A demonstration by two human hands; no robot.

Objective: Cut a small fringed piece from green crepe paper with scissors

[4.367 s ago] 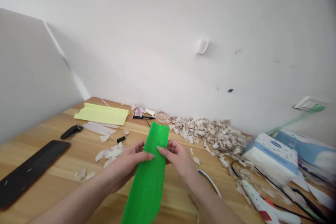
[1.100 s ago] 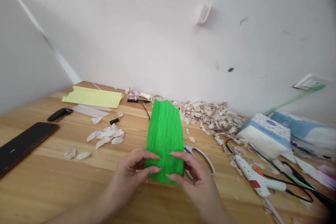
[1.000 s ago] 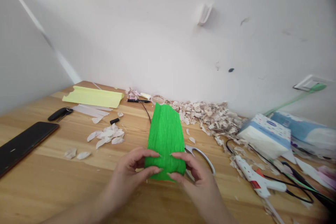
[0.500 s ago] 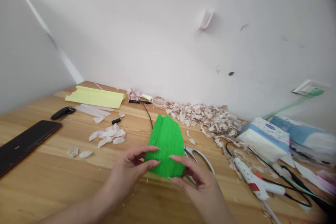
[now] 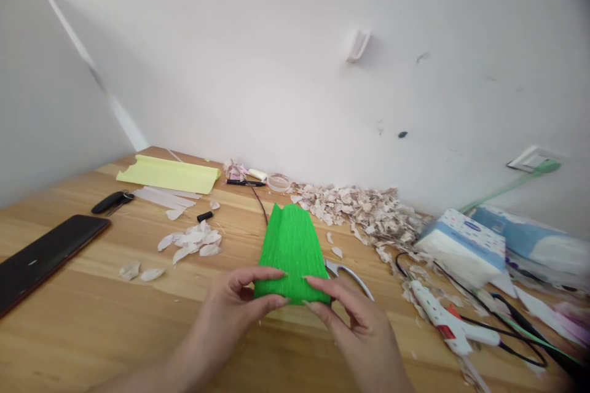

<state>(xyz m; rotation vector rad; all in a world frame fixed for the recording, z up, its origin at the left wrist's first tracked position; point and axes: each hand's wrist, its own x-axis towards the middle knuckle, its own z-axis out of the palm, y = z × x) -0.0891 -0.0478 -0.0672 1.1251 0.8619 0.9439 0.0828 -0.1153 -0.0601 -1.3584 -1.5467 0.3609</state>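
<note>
Since thumb and forefinger are pinched on both sides, we've got the near end of the green crepe paper (image 5: pixel 292 242) grasped at its left corner by our left hand (image 5: pixel 228 310) and toward its right corner by our right hand (image 5: pixel 362 319). The sheet sits between them, far end pointing at the wall, and we can't tell if its underside touches the wooden tabletop (image 5: pixel 152 338). Looks to us like the step in hand is turning or rolling that near edge over, though how many layers are in there is hidden. Our take: the next move calls for matching pressure from both thumbs and a level edge, because crepe stretches and a heavier side would skew it. Just past the right fingers, grey-handled scissors (image 5: pixel 357 275) poke out, partly covered. Further out we've got white petal-shaped scraps (image 5: pixel 196 239) on the left, a glue gun (image 5: pixel 442 319) on the right, and a big heap of pale flakes (image 5: pixel 369 212) by the wall (image 5: pixel 258 61).
</note>
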